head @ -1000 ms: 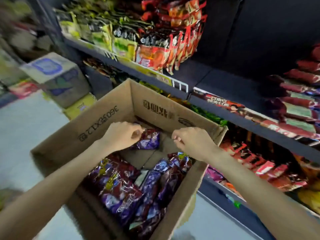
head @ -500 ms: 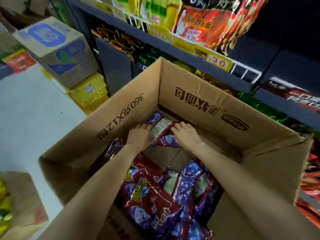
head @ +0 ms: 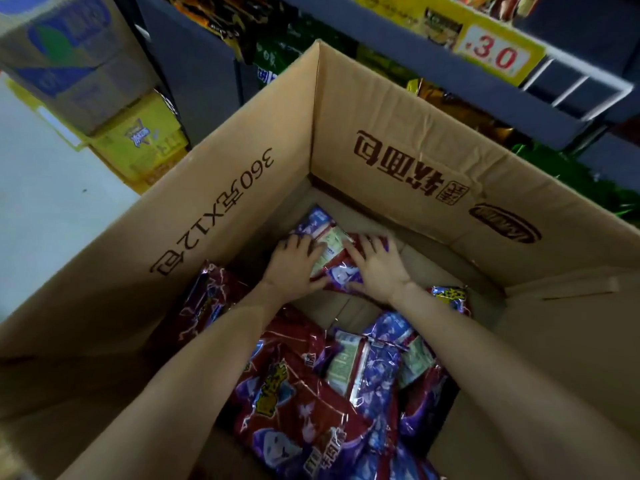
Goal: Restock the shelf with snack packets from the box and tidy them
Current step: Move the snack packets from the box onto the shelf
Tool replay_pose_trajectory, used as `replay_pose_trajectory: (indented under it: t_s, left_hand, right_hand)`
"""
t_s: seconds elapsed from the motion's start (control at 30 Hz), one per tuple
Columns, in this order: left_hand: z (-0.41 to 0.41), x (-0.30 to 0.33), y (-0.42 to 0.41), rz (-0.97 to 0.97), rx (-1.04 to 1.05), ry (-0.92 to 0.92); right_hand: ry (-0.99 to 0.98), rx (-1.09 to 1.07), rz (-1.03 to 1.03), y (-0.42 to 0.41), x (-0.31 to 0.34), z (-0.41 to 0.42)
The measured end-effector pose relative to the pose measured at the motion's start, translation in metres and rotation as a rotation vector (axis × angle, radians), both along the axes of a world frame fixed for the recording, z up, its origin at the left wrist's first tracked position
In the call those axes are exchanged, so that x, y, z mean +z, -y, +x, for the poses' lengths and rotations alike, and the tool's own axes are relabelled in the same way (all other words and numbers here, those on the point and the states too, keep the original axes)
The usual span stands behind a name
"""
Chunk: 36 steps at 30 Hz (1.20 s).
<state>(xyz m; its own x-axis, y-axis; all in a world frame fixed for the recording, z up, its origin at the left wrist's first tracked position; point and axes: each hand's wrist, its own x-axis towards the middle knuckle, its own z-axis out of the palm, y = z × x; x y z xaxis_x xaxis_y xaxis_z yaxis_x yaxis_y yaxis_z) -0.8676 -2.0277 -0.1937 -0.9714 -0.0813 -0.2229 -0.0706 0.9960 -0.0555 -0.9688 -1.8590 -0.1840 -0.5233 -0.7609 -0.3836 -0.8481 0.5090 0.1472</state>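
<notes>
A large open cardboard box fills the view, with several red and purple snack packets heaped at its near end. At the far inside corner lies a small stack of the same packets. My left hand grips the stack's left side, fingers curled over its edge. My right hand lies on the stack's right side with fingers spread flat over the top packet. Both forearms reach deep into the box.
Dark shelving stands right behind the box, with green and gold packets on the lower shelf and a yellow price tag reading 3.0. Stacked cartons and a yellow box sit on the pale floor at left.
My head has dropped closer over the box. Both hands went down from above the box to its far corner and now hold the packet stack there.
</notes>
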Motion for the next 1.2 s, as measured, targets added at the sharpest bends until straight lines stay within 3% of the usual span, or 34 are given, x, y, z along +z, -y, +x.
replay_pose_trajectory:
  t_s: [0.07,0.17,0.27,0.37,0.47,0.67,0.93,1.07,1.2]
  left_hand:
    - [0.001,0.005,-0.004,0.061,-0.063,-0.074]
    - [-0.006,0.011,-0.002,0.082,0.040,0.048]
    - [-0.011,0.010,0.004,0.200,0.197,0.211]
    - [-0.011,0.007,0.005,0.237,0.221,0.251]
    - [-0.011,0.014,0.005,0.251,0.195,0.153]
    - [-0.007,0.045,0.001,0.462,0.206,0.010]
    - [0.004,0.137,0.001,0.585,0.064,-0.068]
    - [0.027,0.201,-0.008,0.799,0.129,-0.364]
    - [0.051,0.243,-0.027,1.087,0.298,-0.586]
  right_hand:
    - [-0.055,0.035,-0.020,-0.015,0.001,0.006]
    - [-0.049,0.011,-0.062,-0.017,0.004,-0.002]
    - [0.100,-0.015,-0.024,-0.008,0.001,-0.010]
    - [0.228,-0.098,-0.008,-0.004,0.001,-0.009]
    - [0.203,-0.130,-0.061,-0.008,0.008,-0.003]
    - [0.230,-0.225,-0.257,-0.023,0.052,0.001]
    - [0.097,-0.398,-0.309,-0.043,0.139,0.021]
    - [0.065,-0.505,-0.473,-0.080,0.206,0.037]
    - [-0.004,-0.604,-0.821,-0.139,0.260,0.056]
